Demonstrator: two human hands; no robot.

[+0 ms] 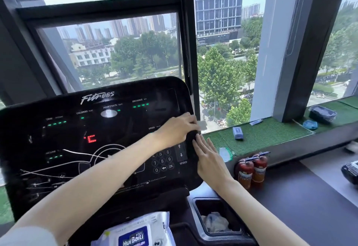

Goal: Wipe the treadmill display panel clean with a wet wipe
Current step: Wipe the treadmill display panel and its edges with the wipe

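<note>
The black treadmill display panel (93,145) fills the lower left, lit with green and red readouts and a number keypad. My left hand (177,129) reaches across to the panel's right edge, its fingers curled over the rim. A small pale grey piece that looks like the wet wipe (202,125) sticks out past the fingertips. Just below, my right hand (208,160) lies flat against the same edge beside the speed arrows, fingers straight and holding nothing. A white and blue wet wipe pack (139,234) lies on the console below the panel.
A crumpled used wipe (215,223) sits in the console's right tray. Two red fire extinguishers (251,170) stand on the floor to the right. The green turf window sill (271,135) holds a blue pack (237,133), a small tube (255,122) and a dark container (322,114).
</note>
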